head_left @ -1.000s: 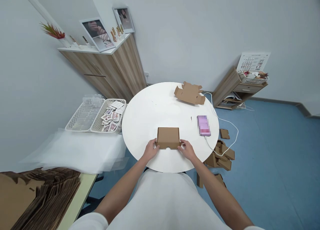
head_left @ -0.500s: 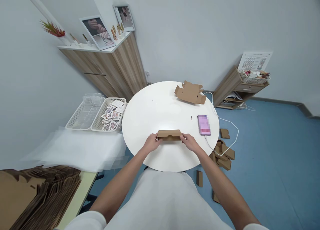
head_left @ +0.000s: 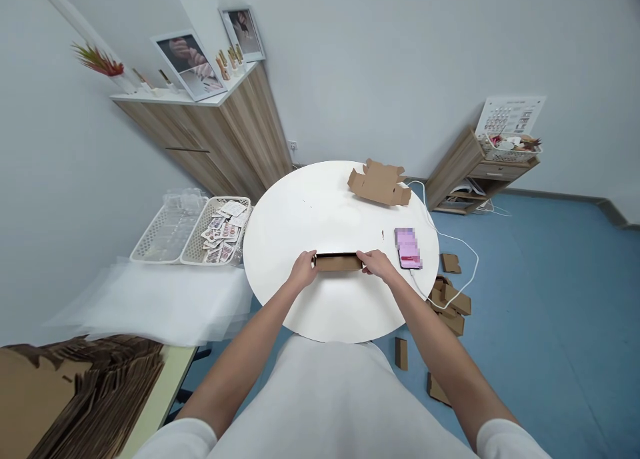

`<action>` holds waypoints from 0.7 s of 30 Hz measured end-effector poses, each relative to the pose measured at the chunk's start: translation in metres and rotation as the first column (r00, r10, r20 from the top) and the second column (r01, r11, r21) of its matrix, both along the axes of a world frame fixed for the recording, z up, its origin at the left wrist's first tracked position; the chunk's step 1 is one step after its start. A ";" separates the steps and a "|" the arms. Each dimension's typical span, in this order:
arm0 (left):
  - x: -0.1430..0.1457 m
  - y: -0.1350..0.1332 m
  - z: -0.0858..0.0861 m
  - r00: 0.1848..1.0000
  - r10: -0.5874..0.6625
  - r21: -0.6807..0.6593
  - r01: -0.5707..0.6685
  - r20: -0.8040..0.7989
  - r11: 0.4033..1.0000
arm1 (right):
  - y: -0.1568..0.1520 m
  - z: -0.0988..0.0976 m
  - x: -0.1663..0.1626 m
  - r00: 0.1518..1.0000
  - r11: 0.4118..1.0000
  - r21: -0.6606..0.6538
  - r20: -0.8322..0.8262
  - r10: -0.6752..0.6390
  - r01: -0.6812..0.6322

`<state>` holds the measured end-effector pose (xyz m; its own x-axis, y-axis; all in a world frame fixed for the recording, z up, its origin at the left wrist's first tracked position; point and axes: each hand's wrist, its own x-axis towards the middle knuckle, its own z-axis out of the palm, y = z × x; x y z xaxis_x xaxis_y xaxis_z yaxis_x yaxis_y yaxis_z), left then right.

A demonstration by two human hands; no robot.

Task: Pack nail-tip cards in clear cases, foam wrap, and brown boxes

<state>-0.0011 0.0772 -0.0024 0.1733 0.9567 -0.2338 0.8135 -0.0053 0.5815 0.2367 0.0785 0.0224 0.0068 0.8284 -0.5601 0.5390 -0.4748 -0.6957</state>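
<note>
A small brown cardboard box [head_left: 339, 264] is held over the near middle of the round white table [head_left: 295, 212]. My left hand [head_left: 303, 268] grips its left end, and my right hand [head_left: 376, 264] grips its right end. The long front side faces me, with a dark strip along the top edge. Both thumbs are near the upper corners; some fingers are hidden behind the ends. Toward the back right of the table lies an unfolded cardboard box blank [head_left: 381, 182]. A phone [head_left: 409, 248] with a pixelated screen lies to the right of my right hand.
White baskets [head_left: 215, 231] with printed packets and clear plastic stand at left, beside translucent sheets [head_left: 165, 299]. Stacked flat cardboard [head_left: 100, 392] fills the lower left. Several folded boxes [head_left: 453, 302] lie on the blue floor at right. A white cable [head_left: 463, 242] loops off the table.
The box has tilted in my hands: its flat top face with the notch no longer shows, and the front side and dark upper edge do. Both hands have risen slightly.
</note>
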 end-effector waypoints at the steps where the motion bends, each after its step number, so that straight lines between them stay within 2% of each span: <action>1: -0.001 0.000 -0.001 1.000 0.002 0.023 -0.003 0.031 1.000 | 0.001 0.000 0.000 1.000 1.000 0.002 0.001 0.004 -0.004; 4: -0.002 0.000 -0.004 0.995 -0.001 0.076 -0.006 0.095 0.997 | 0.001 0.000 -0.002 1.000 0.999 0.036 -0.017 0.004 -0.003; 8: -0.002 0.002 -0.005 0.995 0.010 0.089 -0.019 0.095 0.996 | 0.001 -0.001 -0.003 1.000 0.995 0.095 -0.008 -0.011 0.012; 13: -0.006 0.003 -0.002 0.996 -0.022 0.085 0.014 0.092 0.996 | 0.001 -0.002 0.001 0.998 0.998 0.060 -0.059 -0.004 0.008; 17: -0.009 0.001 -0.002 0.982 -0.015 0.016 0.012 0.186 1.000 | 0.001 -0.002 0.005 0.991 1.000 -0.005 -0.133 -0.030 0.030; 21: -0.012 0.001 -0.004 0.940 0.134 -0.132 -0.097 0.314 0.987 | 0.001 -0.004 0.008 0.980 0.998 -0.039 -0.193 -0.054 0.047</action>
